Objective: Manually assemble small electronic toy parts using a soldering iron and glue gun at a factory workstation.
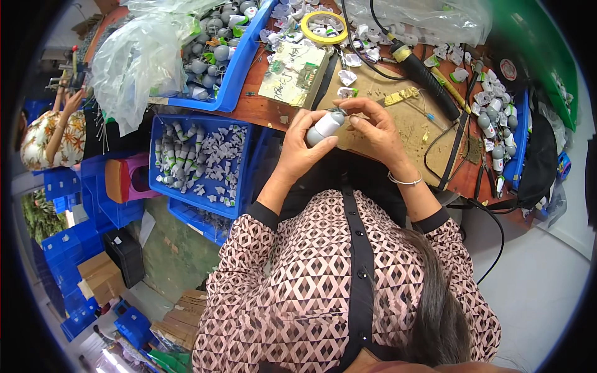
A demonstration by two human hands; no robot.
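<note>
A grey-and-white bulb-shaped plastic part (327,125) is held tilted above the near edge of the workbench. My left hand (298,140) is closed around its body, with the thumb along the lower side. Fingers of my right hand (377,127) are pinched at the part's upper end, where a small dark piece shows. What exactly lies between those fingertips is too small to tell. Under my hands lies a worn brown board (373,142). A white plastic piece (347,78) sits on the board just beyond my fingers.
Blue bins (231,93) of similar parts stand to the left, one under a clear bag (146,68). A corded black cylindrical tool (435,87), a yellow tape roll (324,28) and a labelled box (292,73) lie ahead. Pliers (483,171) lie right. Another person (53,140) works far left.
</note>
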